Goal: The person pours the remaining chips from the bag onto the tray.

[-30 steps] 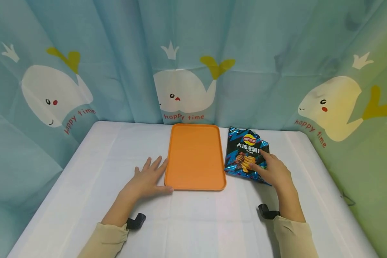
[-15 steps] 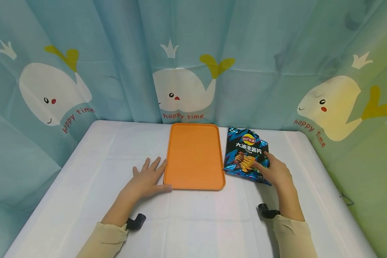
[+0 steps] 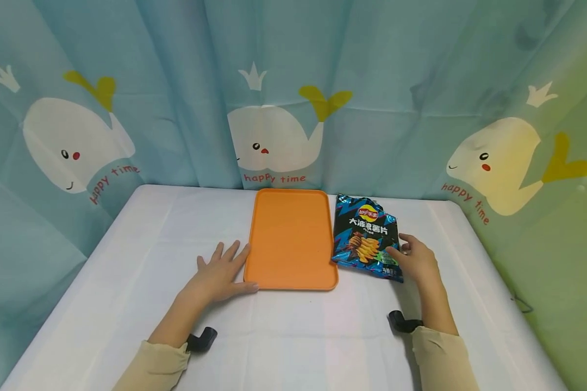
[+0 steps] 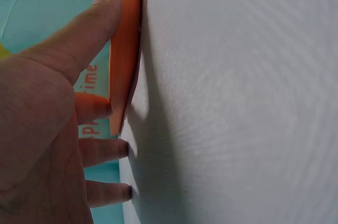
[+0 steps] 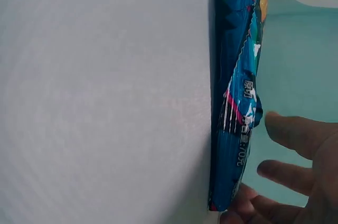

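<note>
An orange rectangular tray (image 3: 293, 239) lies on the white table. My left hand (image 3: 218, 278) is at its left side with fingers spread; the thumb touches the near left corner, and the wrist view has the thumb tip against the tray's edge (image 4: 127, 49). Just right of the tray lies a blue and black bag of potato chips (image 3: 364, 239), its lower left corner overlapping the tray's rim. Beside the bag's right edge is my right hand (image 3: 419, 263), fingers loosely bent. In the right wrist view, fingertips meet the bag's end (image 5: 227, 171), while the thumb stands slightly off its face.
A white cloth covers the table (image 3: 293, 342). Behind it and along both sides hangs a blue-green curtain (image 3: 386, 65) printed with white whales. A black wrist mount (image 3: 203, 340) sits at my left cuff, another mount (image 3: 403, 322) at my right.
The chip bag has slid slightly left, up to the tray's rim. My right hand's fingers have shifted from the bag's face to its right edge. The left hand holds its place by the tray.
</note>
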A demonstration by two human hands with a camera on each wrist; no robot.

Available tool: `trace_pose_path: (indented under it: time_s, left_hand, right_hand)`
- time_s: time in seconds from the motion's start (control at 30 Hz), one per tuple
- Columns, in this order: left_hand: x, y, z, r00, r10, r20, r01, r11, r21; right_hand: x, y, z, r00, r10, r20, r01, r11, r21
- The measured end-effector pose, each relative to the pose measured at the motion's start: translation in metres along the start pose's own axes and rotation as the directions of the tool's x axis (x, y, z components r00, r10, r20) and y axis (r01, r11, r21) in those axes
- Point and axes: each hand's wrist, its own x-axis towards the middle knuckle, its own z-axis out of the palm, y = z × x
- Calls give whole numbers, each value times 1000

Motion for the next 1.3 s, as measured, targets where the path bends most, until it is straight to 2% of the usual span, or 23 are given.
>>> trace_pose_path:
  time_s: [0.17,0.33,0.43,0.63,0.77,1.03,1.23,1.3]
  left_hand:
    - [-2,-1,-1,1000,5,-7,-4,1000,4]
    - [-3,-1,-1,1000,9,-4,-9,1000,2]
    - [-3,-1,-1,1000,8,-2,-8,1000,3]
    - [-3,-2,-1,1000,5,-11,-5,1000,7]
    - [-3,-2,-2,1000,5,-12,-5,1000,-2]
    - [-3,-1,-2,1000,8,-8,-8,1000,-11]
    - [-3,0,0,1000,9,-8,-9,1000,-17]
    - [-2,0,1,1000,9,-7,-9,1000,-17]
  right_hand:
    - [1,0,3,998,9,61,-10,1000,12]
    - [1,3,2,996,40,81,-45,998,54]
    - [2,4,2,997,21,78,-27,997,76]
    - [4,2,6,999,-22,-38,29,981,194]
    - [3,-2,6,988,-41,-149,83,954,287]
    - [-3,-9,6,935,-70,-348,196,919,341]
    - [-6,-15,5,864,-146,-483,358,852,381]
    - [-9,-18,4,847,-165,-506,389,841,376]
